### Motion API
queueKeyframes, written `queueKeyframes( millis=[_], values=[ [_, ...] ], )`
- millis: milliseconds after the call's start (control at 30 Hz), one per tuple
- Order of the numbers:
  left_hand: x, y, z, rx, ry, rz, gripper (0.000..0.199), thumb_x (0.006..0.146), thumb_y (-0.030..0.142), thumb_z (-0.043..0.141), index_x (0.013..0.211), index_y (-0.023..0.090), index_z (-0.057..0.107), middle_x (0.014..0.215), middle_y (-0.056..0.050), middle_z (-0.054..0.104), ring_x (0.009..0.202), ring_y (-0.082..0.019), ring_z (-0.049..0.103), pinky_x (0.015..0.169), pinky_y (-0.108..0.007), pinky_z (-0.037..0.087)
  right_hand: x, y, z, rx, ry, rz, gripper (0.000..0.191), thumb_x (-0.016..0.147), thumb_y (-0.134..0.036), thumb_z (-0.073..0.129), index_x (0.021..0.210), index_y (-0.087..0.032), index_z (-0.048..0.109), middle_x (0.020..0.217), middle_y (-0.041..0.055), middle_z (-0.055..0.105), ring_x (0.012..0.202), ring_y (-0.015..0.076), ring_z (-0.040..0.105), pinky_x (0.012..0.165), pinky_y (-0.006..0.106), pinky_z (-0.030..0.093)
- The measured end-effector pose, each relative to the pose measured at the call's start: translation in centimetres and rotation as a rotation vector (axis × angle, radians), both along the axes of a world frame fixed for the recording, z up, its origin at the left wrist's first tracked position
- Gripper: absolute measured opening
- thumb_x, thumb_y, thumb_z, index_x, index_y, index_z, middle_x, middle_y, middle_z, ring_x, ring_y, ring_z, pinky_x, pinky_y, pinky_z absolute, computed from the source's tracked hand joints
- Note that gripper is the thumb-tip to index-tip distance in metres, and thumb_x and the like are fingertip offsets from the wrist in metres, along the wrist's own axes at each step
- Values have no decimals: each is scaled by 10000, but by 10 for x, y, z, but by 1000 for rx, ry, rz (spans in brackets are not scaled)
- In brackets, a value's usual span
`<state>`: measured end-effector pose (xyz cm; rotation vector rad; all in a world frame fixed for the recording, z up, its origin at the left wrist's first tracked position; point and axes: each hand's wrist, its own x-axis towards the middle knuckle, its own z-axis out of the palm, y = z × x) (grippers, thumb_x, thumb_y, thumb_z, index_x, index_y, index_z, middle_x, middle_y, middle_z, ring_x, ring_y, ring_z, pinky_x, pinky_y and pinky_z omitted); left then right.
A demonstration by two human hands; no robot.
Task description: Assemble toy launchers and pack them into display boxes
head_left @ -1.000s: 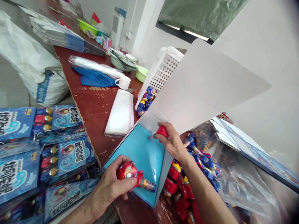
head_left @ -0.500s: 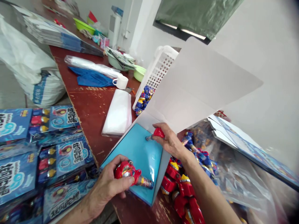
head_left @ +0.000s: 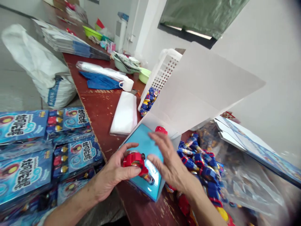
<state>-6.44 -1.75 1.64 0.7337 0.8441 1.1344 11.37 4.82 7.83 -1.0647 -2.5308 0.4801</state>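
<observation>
My left hand [head_left: 110,174] has its thumb and fingers around a red toy [head_left: 134,159] with a short printed tube at its lower end. It is over the bright blue bottom of a box [head_left: 144,135], at its near side. Slightly blurred, my right hand [head_left: 170,163] is above the box's right part, fingers apart and nothing in them. Just beyond its fingertips lies a second red toy [head_left: 161,129] at the far corner of the box; the hand hides part of it. The box's white lid [head_left: 204,78] stands raised behind.
Blue and red toys [head_left: 204,169] are heaped right of the box, by clear plastic. A white basket [head_left: 164,69] holds more. White sheets [head_left: 124,113], a mug [head_left: 127,84] and blue cloth [head_left: 101,81] lie on the red table [head_left: 94,105]. Packed blue boxes [head_left: 23,166] are stacked left.
My right hand has let go of the second red toy at the far corner and drawn back toward me, opening. The left hand's toy has turned slightly. The view has shifted.
</observation>
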Motion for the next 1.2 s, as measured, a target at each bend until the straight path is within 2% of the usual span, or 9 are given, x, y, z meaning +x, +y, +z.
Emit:
queueKeyframes(
  millis=[100, 200, 333, 500, 633, 733, 800, 1000, 1200],
  values=[
    [5, 3, 4, 117, 63, -25, 813, 624, 279, 786, 1315, 229, 360, 1076, -54, 620, 975, -227, 598, 861, -324, 470, -7, -31, 9, -276, 56, 114, 591, 888, -367, 576, 1424, -308, 333, 1376, 76, 423, 1181, 223, 505, 974, 352, 444],
    [12, 4, -1, 206, 207, -20, 856, 633, 238, 758, 1354, 232, 298, 1095, -71, 611, 925, -225, 610, 845, -348, 478, -7, -39, 14, -330, 68, 81, 418, 885, -312, 597, 1289, -320, 488, 1214, 32, 545, 1036, 182, 583, 905, 314, 468],
    [22, 6, -8, 257, 221, -21, 859, 648, 184, 737, 1366, 249, 271, 1141, -80, 588, 940, -214, 613, 853, -345, 478, -5, -36, 24, -325, -1, 56, 404, 871, -236, 602, 1254, -297, 490, 1081, 30, 594, 895, 181, 613, 784, 315, 502],
    [22, 11, -5, 198, 3, 35, 942, 597, 174, 778, 1357, 242, 226, 1151, -100, 578, 923, -216, 621, 796, -340, 505, -4, -26, 37, -334, -27, 207, 442, 871, -128, 559, 1275, -298, 507, 1138, 48, 564, 1006, 184, 593, 884, 330, 500],
    [8, 13, -7, 258, 185, 232, 683, 735, 199, 661, 1324, 248, 319, 1190, -88, 557, 876, -169, 597, 795, -337, 501, 0, -5, 42, -87, 52, 48, 394, 889, -196, 551, 1271, -252, 472, 1131, 81, 568, 996, 216, 587, 876, 398, 506],
    [3, 9, -22, 409, 552, 277, 425, 811, 206, 579, 1225, 243, 490, 1139, -69, 604, 976, -202, 585, 899, -363, 459, -6, 23, 36, 286, 196, -79, 413, 910, -252, 518, 1311, -234, 421, 1234, 123, 473, 1135, 253, 509, 968, 468, 449],
    [6, 6, -35, 567, 784, 227, 367, 815, 185, 561, 1176, 252, 556, 1124, -64, 625, 1050, -238, 560, 946, -392, 423, -16, 46, 23, 410, 212, -93, 433, 910, -241, 505, 1330, -220, 401, 1286, 142, 406, 1200, 264, 457, 1010, 480, 419],
    [16, 8, -56, 800, 1187, 195, 400, 785, 154, 568, 1180, 214, 551, 1132, -78, 618, 1060, -286, 511, 965, -468, 367, -36, 86, -21, 289, 71, -48, 441, 882, -209, 527, 1309, -160, 427, 1267, 159, 432, 1144, 268, 506, 994, 434, 448],
    [19, 11, -58, 845, 1242, 235, 317, 830, 167, 537, 1142, 220, 552, 1073, -40, 629, 1051, -266, 490, 984, -464, 324, -22, 92, -19, 193, 107, 5, 430, 880, -310, 562, 1289, -211, 473, 1258, 105, 490, 1123, 238, 530, 979, 400, 451]
  ],
)
